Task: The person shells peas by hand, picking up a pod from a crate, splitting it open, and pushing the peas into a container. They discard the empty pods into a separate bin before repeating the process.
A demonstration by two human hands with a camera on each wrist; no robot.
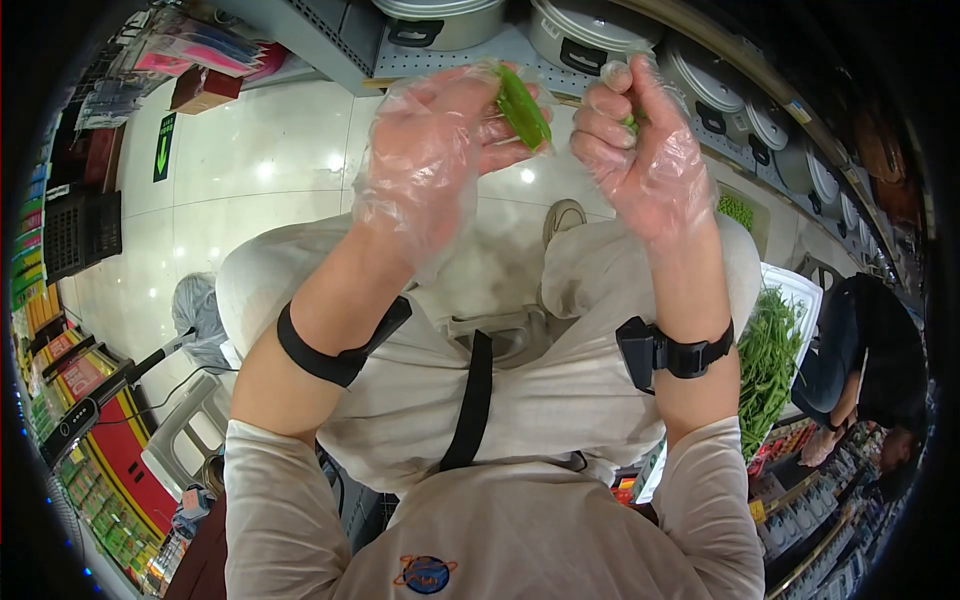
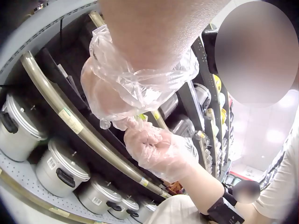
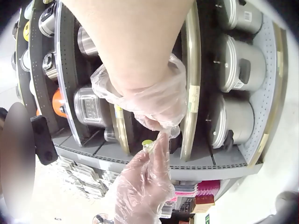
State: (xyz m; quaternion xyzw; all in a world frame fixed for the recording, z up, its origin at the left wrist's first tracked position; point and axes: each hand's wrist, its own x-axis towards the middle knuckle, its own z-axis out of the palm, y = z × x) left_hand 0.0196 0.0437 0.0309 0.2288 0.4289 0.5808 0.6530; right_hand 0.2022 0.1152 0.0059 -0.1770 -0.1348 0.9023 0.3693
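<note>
Both hands wear clear plastic gloves. My left hand (image 1: 420, 160) holds a green pea pod (image 1: 522, 110) against its fingers, and the pod looks split along its length. Just to the right, my right hand (image 1: 652, 160) is raised with its fingers curled in and its thumb up. Between those fingers shows a bit of green, pea-like (image 1: 630, 122), mostly hidden by the hand. In the right wrist view, the pod's pale green end (image 3: 147, 142) peeks out above the left hand (image 3: 145, 186). The left wrist view has the two hands close together, overlapping.
Beside the right thigh sits a white tray (image 1: 808, 292) heaped with green pods (image 1: 768, 370). Shelled peas (image 1: 737, 210) fill a container beyond the right knee. Large lidded pots (image 1: 570, 40) line the shelf ahead. Another person (image 1: 870, 350) is at the right.
</note>
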